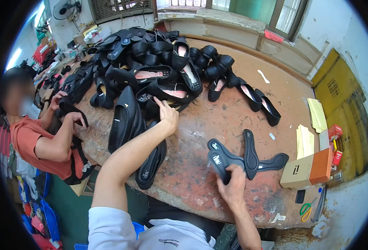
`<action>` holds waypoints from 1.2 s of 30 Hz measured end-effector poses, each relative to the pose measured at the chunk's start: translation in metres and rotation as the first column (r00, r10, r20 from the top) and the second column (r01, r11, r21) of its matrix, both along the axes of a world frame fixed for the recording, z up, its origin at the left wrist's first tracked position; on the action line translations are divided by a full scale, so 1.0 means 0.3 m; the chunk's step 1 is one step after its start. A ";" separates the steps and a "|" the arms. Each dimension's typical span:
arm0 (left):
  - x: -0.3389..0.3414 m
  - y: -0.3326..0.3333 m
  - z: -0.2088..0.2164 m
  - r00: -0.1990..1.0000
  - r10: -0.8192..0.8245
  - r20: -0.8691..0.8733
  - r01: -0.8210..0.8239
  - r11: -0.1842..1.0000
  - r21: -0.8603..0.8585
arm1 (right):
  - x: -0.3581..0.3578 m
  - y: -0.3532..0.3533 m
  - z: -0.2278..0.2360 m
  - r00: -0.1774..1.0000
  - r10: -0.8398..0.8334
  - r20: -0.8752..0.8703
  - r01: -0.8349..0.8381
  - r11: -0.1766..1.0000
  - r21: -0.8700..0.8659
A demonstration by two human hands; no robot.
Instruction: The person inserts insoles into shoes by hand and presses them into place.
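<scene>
I see a gap midway across the surface (217, 121); piled black shoes (148, 74) block eleven o'clock, a box (300, 171) four.

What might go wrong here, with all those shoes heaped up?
The left hand is at the shoe heap, which might slide if disturbed. The right hand holds an insole close to other insoles, possibly knocking them askew. The scissors near the table's edge could get nudged off.

Toward five o'clock, the insole (218, 161) in the right hand (232, 186) is blurred and partly hidden; the lower edge cuts off the right forearm (247, 230). Toward nine, a co-worker's head (16, 86) is blurred.
</scene>
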State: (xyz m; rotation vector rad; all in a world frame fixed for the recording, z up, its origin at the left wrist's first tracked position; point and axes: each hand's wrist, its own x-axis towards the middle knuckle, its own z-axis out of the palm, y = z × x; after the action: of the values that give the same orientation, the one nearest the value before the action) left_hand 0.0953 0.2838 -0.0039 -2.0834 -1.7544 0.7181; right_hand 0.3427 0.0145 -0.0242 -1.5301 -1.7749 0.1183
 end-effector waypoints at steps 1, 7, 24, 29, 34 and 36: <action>-0.014 0.011 -0.013 0.996 -0.006 0.086 0.005 1.000 0.010 | -0.030 -0.009 -0.012 1.000 0.018 0.006 -0.018 1.000 -0.014; 0.036 0.038 0.051 0.949 -0.133 0.287 0.113 0.990 0.084 | -0.046 0.035 -0.151 0.998 0.004 0.068 0.005 0.992 -0.130; 0.280 -0.678 0.036 -0.240 -0.226 0.944 0.054 0.968 0.246 | 0.268 -0.150 0.130 0.559 -0.264 -0.786 0.220 0.961 -0.167; 0.055 -0.822 -0.039 -0.309 -0.073 0.948 0.457 0.863 0.216 | 0.231 -0.250 0.247 0.748 -0.249 -0.615 0.173 0.968 -0.181; -0.124 -0.912 -0.065 -0.018 0.030 0.999 0.406 0.914 -0.020 | 0.161 -0.256 0.249 0.981 0.194 -0.029 -0.189 0.889 -0.416; -0.087 -0.995 -0.067 0.059 0.007 0.998 0.130 0.991 -0.015 | 0.108 -0.224 0.201 0.978 0.209 -0.014 -0.194 0.878 -0.437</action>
State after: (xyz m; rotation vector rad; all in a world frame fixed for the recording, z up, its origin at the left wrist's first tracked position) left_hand 0.0693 -0.0148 -0.0239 -2.9734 -2.0727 -1.1834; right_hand 0.3750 -0.0527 0.0360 -1.6485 -2.0263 0.6384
